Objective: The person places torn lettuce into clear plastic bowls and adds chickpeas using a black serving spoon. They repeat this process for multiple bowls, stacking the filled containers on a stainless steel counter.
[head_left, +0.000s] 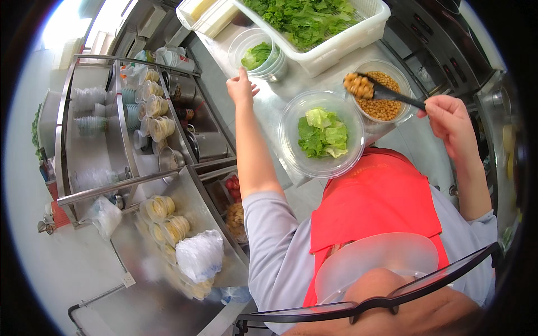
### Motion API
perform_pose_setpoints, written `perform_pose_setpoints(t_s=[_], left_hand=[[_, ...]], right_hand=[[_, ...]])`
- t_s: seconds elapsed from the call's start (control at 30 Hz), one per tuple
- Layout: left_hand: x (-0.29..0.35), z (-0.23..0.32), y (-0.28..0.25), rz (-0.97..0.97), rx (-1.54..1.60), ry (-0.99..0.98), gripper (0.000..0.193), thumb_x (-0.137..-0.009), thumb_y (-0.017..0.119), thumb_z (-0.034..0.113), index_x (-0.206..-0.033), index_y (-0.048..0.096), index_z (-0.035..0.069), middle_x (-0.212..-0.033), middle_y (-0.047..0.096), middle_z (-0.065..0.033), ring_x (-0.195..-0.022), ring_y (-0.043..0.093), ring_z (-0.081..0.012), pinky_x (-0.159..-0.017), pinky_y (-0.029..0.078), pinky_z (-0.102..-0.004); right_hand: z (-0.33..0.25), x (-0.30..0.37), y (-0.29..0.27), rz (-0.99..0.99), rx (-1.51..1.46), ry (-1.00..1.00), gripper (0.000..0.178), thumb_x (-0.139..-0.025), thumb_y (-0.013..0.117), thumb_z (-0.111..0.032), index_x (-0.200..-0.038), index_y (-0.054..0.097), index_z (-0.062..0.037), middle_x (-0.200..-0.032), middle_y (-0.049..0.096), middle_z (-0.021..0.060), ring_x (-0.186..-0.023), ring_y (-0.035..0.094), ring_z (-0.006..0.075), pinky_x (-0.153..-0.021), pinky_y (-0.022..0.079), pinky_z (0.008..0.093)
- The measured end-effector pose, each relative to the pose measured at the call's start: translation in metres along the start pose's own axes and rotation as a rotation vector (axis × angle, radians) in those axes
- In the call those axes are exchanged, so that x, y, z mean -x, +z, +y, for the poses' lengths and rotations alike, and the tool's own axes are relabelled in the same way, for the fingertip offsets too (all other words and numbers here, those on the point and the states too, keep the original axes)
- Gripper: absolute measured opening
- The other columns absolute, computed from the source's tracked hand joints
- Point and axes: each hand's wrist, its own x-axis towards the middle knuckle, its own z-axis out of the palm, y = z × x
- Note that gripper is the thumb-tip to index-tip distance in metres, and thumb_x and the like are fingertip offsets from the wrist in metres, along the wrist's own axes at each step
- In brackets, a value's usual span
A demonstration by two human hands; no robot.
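My right hand grips the handle of a black spoon. The spoon's bowl is heaped with round tan beans and is held above a clear round tub of the same beans. Left of that tub, a clear plastic bowl holds torn green lettuce. My left hand reaches out to a stack of clear bowls, the top one with some lettuce in it. Its fingers are apart and bent near the rim; whether they touch it is unclear.
A white basket of chopped lettuce stands at the far end of the steel table, beside a white container. On the left, metal shelves hold stacked tubs and a pot. A steel appliance stands at the far right.
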Motion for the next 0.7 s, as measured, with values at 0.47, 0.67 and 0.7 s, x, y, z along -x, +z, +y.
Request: perform_pose_setpoints(t_s=[0.47, 0.67, 0.7], left_hand=[[-0.005, 0.015, 0.012, -0.024, 0.407, -0.042, 0.014, -0.091, 0.052, 0.010, -0.091, 0.054, -0.004, -0.078, 0.069, -0.0187, -0.053, 0.065, -0.0217, -0.042, 0.048, -0.0289], [0.056, 0.057, -0.057, -0.088, 0.724, 0.185, 0.011, -0.087, 0.051, 0.007, -0.076, 0.049, 0.005, -0.067, 0.057, -0.0083, -0.048, 0.051, -0.0155, -0.042, 0.040, -0.0247], [0.071, 0.063, -0.075, -0.109, 0.742, 0.257, 0.012, -0.086, 0.052, 0.007, -0.075, 0.049, 0.006, -0.066, 0.054, -0.0061, -0.046, 0.047, -0.0140, -0.040, 0.036, -0.0243]], right_hand=[[0.002, -0.005, 0.050, -0.076, 0.010, 0.042, 0.019, -0.097, 0.066, -0.017, -0.090, 0.074, -0.0005, -0.059, 0.048, -0.0084, -0.050, 0.032, 0.0001, -0.046, 0.021, 0.0211], [0.002, -0.005, 0.044, -0.064, 0.003, 0.014, 0.020, -0.097, 0.066, -0.017, -0.090, 0.074, -0.0002, -0.061, 0.050, -0.0078, -0.051, 0.035, 0.0002, -0.047, 0.023, 0.0206], [0.001, -0.005, 0.044, -0.036, -0.002, -0.001, 0.020, -0.097, 0.066, -0.017, -0.090, 0.074, -0.0001, -0.062, 0.051, -0.0074, -0.052, 0.036, 0.0002, -0.048, 0.024, 0.0204]])
